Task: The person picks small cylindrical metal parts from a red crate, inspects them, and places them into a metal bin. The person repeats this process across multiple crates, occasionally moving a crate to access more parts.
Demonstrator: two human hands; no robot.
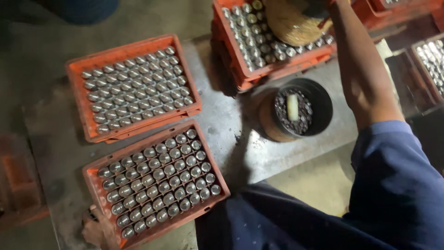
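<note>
My left hand is at the bottom left and grips the near corner of an orange crate filled with several rows of upright shiny metal cylinders. My right arm reaches up across the picture in a blue sleeve. My right hand is mostly cut off at the top edge and rests on a tan fibrous brush. The brush lies on the metal cylinders in a stacked orange crate.
A second orange crate of metal cylinders lying on their sides sits at the far left of the grey metal table. A black round tub holds small dark pieces and a pale cylinder. More crates stand at the right edge.
</note>
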